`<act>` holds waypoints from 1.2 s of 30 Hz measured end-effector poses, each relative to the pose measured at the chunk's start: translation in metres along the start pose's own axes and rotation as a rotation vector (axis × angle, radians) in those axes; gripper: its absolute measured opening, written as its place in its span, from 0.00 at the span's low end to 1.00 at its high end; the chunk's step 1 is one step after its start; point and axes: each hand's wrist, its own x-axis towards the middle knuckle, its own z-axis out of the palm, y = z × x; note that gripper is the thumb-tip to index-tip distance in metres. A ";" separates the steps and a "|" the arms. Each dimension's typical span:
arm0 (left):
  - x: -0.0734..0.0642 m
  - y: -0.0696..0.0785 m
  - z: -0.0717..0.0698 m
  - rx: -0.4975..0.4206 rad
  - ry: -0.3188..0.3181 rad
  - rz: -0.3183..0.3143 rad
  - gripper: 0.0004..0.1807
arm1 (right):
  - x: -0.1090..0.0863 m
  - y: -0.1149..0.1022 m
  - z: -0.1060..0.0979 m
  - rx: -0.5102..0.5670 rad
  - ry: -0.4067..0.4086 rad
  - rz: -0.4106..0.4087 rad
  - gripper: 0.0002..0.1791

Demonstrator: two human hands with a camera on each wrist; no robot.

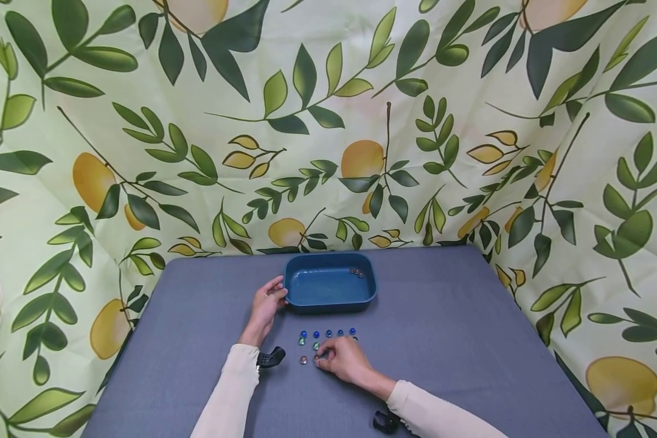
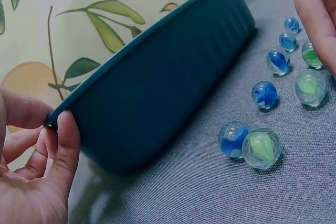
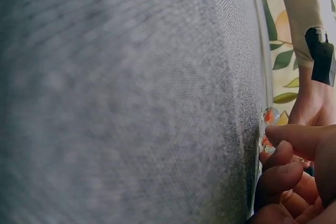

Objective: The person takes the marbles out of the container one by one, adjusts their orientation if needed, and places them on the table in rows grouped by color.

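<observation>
A blue plastic basin (image 1: 328, 308) stands toward the back of the table. My left hand (image 1: 264, 310) pinches its left rim between thumb and fingers, as the left wrist view shows. Several blue marbles (image 1: 316, 334) form a row in front of the basin. Green marbles (image 2: 311, 87) lie just nearer than these, partly hidden by my right hand (image 1: 347, 360). That hand's thumb and forefinger pinch an orange-swirled marble (image 3: 266, 142) at the table surface. Another orange marble (image 1: 303, 360) sits left of its fingertips.
Several reddish marbles (image 1: 356, 272) lie in the basin's back right corner. A grey cloth (image 1: 449, 340) covers the table, and a leaf-and-fruit patterned curtain (image 1: 306, 140) hangs behind and at the sides. Black wrist devices (image 1: 271, 358) sit at both cuffs.
</observation>
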 end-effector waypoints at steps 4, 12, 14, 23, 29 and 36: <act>-0.001 0.000 0.001 0.005 -0.001 -0.009 0.25 | -0.001 0.000 0.001 -0.021 0.000 -0.006 0.05; 0.000 0.001 0.001 0.009 0.001 0.001 0.25 | -0.001 -0.001 -0.002 -0.008 -0.013 0.019 0.08; 0.000 0.001 0.001 0.009 0.002 0.004 0.25 | -0.001 -0.002 -0.003 0.001 -0.014 0.024 0.09; 0.000 -0.001 0.000 -0.010 -0.004 0.006 0.25 | -0.006 -0.006 -0.014 0.107 -0.027 0.033 0.09; 0.001 0.000 -0.002 -0.024 -0.005 0.020 0.25 | 0.001 -0.013 -0.036 0.141 0.036 0.009 0.07; -0.004 0.001 -0.002 -0.011 -0.013 0.028 0.25 | 0.013 -0.013 -0.069 0.122 0.157 0.015 0.09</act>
